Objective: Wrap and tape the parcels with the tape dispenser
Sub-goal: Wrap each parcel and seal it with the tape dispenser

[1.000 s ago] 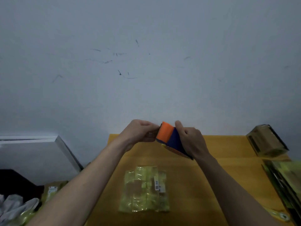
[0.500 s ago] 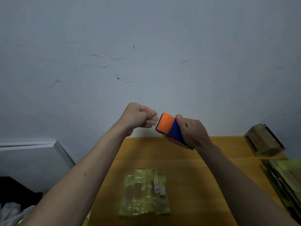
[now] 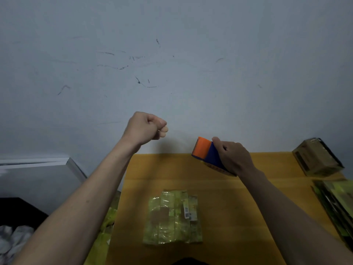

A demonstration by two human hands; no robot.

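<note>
The right hand (image 3: 234, 157) is wrapped around the orange-and-blue tape dispenser (image 3: 207, 154), holding it up over the far side of the yellow table (image 3: 238, 207), orange end pointing left. The left hand (image 3: 146, 127) is raised well apart from it, fingers curled tight like it's pinching something; can't tell if there's tape in there. Below and between the arms, a parcel (image 3: 172, 217) in yellowish clear wrap lies flat mid-table with bare tabletop all round it. A brown box (image 3: 317, 157) sits at the far right corner, and a stack of wrapped packets (image 3: 338, 203) hugs the right edge.
</note>
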